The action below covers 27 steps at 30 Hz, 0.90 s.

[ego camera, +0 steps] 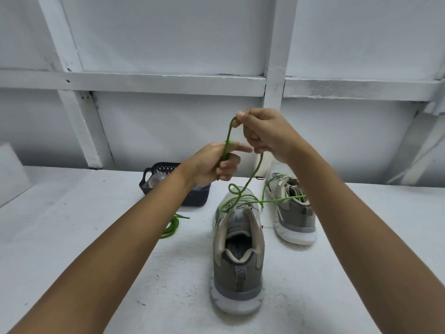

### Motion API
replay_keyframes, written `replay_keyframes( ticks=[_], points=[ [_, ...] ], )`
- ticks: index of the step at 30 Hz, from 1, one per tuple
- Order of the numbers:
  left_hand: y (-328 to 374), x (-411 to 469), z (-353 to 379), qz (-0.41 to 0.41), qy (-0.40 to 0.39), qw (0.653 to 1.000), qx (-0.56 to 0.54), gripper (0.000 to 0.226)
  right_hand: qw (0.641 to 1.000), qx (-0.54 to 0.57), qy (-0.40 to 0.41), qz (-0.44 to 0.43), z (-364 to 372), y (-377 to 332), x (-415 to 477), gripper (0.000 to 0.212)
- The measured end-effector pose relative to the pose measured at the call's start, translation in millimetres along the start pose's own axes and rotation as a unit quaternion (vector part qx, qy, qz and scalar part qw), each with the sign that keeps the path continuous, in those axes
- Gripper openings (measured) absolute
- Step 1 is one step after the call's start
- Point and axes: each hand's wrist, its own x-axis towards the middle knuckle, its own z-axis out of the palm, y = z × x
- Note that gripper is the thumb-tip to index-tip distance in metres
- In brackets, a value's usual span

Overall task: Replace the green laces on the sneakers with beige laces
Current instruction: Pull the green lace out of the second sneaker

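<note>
A grey sneaker (237, 261) stands heel toward me at the table's middle. A green lace (250, 179) rises from its front to both hands, held above the shoe. My left hand (214, 163) grips a folded bunch of this lace in its curled fingers. My right hand (262, 133) pinches the lace's top loop between thumb and finger; another strand trails right across the second grey sneaker (295, 213), which has beige lacing in its eyelets. A second green lace (172, 225) lies coiled on the table under my left forearm.
A dark plastic basket (166, 179) holding pale items sits at the back left of the white table (72, 237), partly hidden by my left wrist. A white framed wall (168, 83) stands right behind the table.
</note>
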Motion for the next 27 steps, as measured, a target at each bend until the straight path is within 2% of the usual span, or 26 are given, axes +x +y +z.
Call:
replay_keyframes(
  ticks=[3, 4, 6, 9, 12, 14, 17, 19, 24, 27],
  points=[
    [0.3, -0.3, 3.8, -0.019, -0.045, 0.996, -0.075, 0.064, 0.999, 0.005, 0.03, 0.017, -2.8, 11.6, 12.5, 0.027],
    [1.3, -0.6, 5.1, -0.015, -0.062, 0.993, -0.097, 0.068, 0.999, 0.021, 0.036, 0.029, -1.6, 17.0, 14.9, 0.027],
    [2.7, 0.1, 7.3, 0.011, -0.081, 0.991, -0.108, 0.062, 0.994, 0.078, 0.043, 0.066, 3.2, 32.2, 17.1, 0.033],
    [8.5, 2.2, 12.3, 0.059, -0.052, 0.988, -0.136, 0.054, 0.981, 0.138, 0.046, 0.126, 14.4, 61.9, 11.3, 0.036],
    [18.2, 5.1, 9.3, 0.097, 0.0, 0.975, -0.202, 0.056, 0.981, 0.132, -0.001, 0.145, 27.8, 81.7, -3.7, 0.03],
    [22.3, 8.0, 1.3, 0.119, 0.032, 0.967, -0.223, 0.053, 0.986, 0.079, -0.041, 0.143, 33.4, 79.5, -16.9, 0.03],
    [20.9, 11.0, -12.9, 0.129, 0.097, 0.967, -0.197, 0.041, 0.989, -0.028, -0.095, 0.109, 35.3, 62.9, -35.4, 0.033],
    [14.9, 10.8, -21.0, 0.121, 0.12, 0.973, -0.157, 0.037, 0.989, -0.045, -0.114, 0.084, 33.8, 48.4, -43.4, 0.034],
    [-9.0, 9.8, -18.7, 0.063, 0.11, 0.992, 0.021, 0.038, 0.994, 0.025, -0.101, 0.017, 18.0, 9.8, -38.2, 0.027],
    [-17.5, 5.4, -4.2, 0.035, 0.066, 0.997, 0.022, 0.038, 0.995, 0.075, -0.067, 0.009, 5.5, -0.2, -24.8, 0.025]
  ],
)
